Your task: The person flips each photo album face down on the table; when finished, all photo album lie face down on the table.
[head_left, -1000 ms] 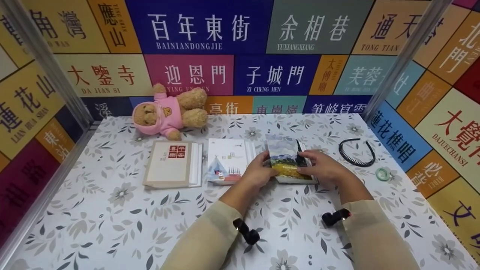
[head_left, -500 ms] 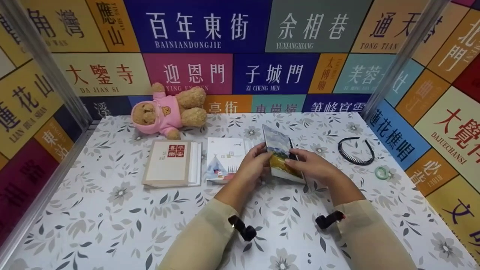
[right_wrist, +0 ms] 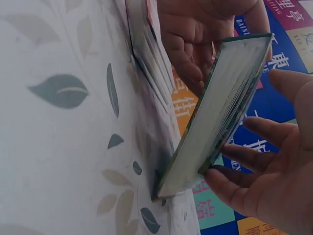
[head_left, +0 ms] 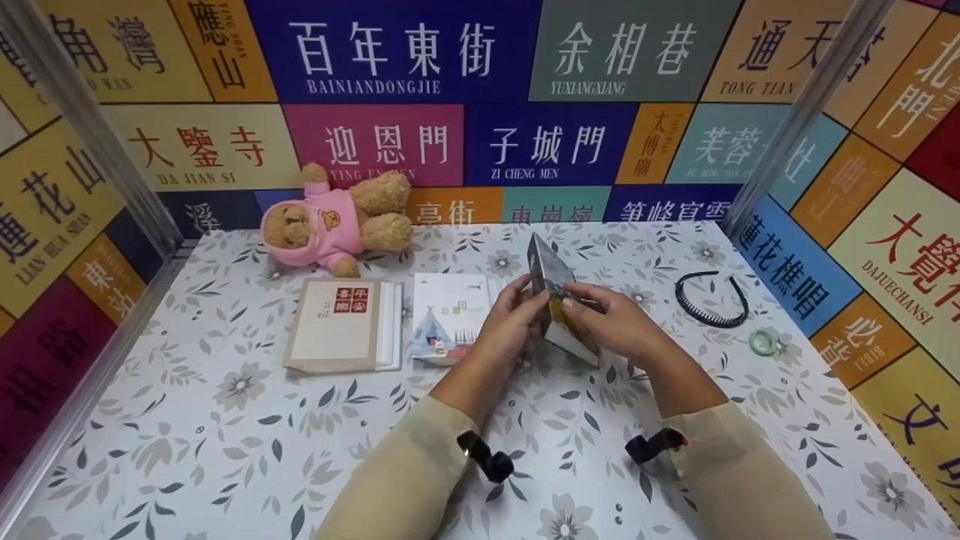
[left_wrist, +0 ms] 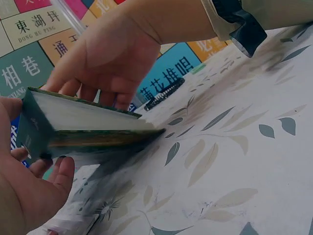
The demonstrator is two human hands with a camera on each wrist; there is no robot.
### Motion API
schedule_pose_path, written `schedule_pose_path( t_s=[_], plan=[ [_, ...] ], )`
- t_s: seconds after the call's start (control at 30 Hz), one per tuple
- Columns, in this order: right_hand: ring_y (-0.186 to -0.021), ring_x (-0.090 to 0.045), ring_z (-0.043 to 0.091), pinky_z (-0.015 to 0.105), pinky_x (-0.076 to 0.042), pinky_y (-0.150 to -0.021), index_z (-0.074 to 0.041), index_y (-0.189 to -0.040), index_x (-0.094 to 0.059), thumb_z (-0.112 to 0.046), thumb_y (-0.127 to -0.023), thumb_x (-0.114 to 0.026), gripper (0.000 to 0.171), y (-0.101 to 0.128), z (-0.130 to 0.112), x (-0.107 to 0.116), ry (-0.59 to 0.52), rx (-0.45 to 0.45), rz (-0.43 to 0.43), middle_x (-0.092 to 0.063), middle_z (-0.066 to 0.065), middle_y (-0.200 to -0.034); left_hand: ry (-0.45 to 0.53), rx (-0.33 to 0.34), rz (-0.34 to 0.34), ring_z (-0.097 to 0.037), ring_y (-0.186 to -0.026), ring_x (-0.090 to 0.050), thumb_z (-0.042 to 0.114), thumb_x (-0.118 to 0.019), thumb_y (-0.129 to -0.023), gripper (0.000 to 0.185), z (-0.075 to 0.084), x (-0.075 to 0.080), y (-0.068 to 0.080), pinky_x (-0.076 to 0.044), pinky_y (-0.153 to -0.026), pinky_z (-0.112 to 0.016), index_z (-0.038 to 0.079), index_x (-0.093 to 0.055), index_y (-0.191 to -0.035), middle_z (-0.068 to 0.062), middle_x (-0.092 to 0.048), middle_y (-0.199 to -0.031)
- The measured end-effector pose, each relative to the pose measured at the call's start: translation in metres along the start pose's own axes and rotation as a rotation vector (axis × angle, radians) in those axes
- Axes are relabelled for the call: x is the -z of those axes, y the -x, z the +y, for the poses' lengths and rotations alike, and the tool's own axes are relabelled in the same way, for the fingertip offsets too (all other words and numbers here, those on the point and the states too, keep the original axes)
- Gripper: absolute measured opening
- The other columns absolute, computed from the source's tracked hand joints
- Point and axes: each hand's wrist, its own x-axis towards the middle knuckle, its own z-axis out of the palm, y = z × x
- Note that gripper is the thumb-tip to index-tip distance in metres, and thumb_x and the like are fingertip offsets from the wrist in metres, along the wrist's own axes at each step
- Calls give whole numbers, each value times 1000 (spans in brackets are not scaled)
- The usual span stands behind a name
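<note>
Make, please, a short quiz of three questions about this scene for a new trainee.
1. True or false: the painted-cover notebook lies flat on the table.
2. Which hands hold the notebook? A) only the left hand B) only the right hand C) both hands
3. What black thing lies to the right of the hands, near the green ring?

Key:
1. False: it is tilted up, one edge resting on the table.
2. C: the left hand and the right hand grip it from each side.
3. The toothed headband.
</note>
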Motion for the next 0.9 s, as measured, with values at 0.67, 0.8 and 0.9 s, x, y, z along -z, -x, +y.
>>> schedule_pose_path(
  t_s=[0.67,0.8,0.9],
  plan=[
    [-127,-62,14,29,-59,-96,-19,-170,-32,-30,-113,-52,61,3,-11,9,-332,99,62,-38,15,-169,-100,-140,-156,-26,-141,-63,21,-73,-101,69,5,-7,10,-53,-118,-40,18,-44,-164,-15,-46,-163],
    [-123,-62,11,28,-57,-97,-18,-168,-35,-21,-111,-49,59,2,-9,11,-340,102,89,-35,11,-172,-111,-127,-164,-27,-142,-61,20,-73,-101,69,2,-7,8,-53,-117,-39,17,-45,-163,-11,-44,-166],
    [-119,-66,8,25,-55,-98,-18,-167,-39,-14,-107,-48,60,3,-7,12,-323,105,125,-45,15,-166,-131,-117,-179,-26,-144,-60,23,-72,-101,69,0,-8,8,-52,-118,-39,19,-44,-164,-5,-41,-171]
  ],
)
